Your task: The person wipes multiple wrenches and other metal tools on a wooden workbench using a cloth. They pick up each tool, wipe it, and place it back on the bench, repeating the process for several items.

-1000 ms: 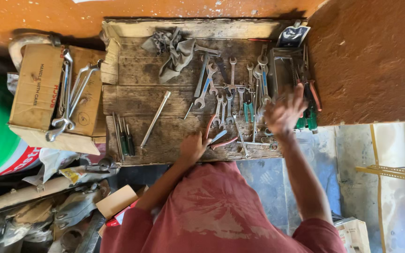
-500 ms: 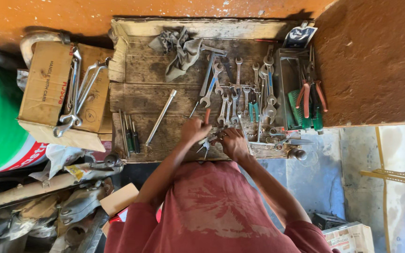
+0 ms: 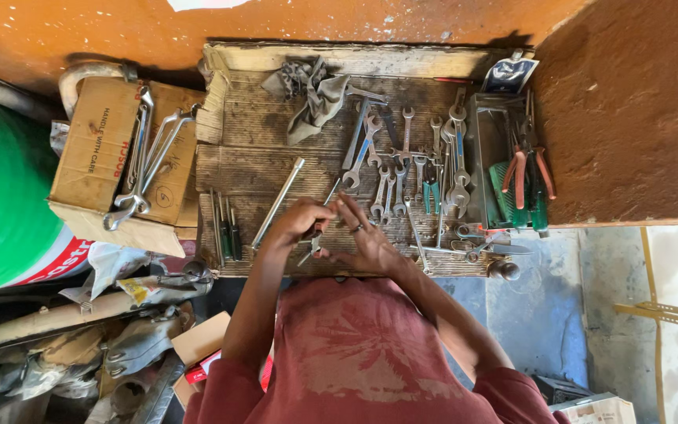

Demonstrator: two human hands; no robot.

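Both my hands meet over the front middle of a worn wooden board (image 3: 260, 169). My left hand (image 3: 298, 222) pinches a small slim metal tool (image 3: 317, 235), which looks like a little spanner. My right hand (image 3: 366, 242), with a ring on one finger, is curled against the same tool from the right. A long steel bar (image 3: 278, 202) lies slanted just left of my left hand. Several spanners (image 3: 402, 169) lie in rows just beyond my right hand.
A grey rag (image 3: 313, 98) lies at the board's far edge. A metal tray (image 3: 486, 149) at the right holds red and green-handled pliers (image 3: 526, 177). A cardboard box (image 3: 96, 157) with large wrenches sits left, beside a green drum (image 3: 1, 188). Scrap parts (image 3: 127, 345) lie lower left.
My right hand has pulled back from the tools near the tray at the right to meet my left hand at the board's front. Both now hold the small tool.
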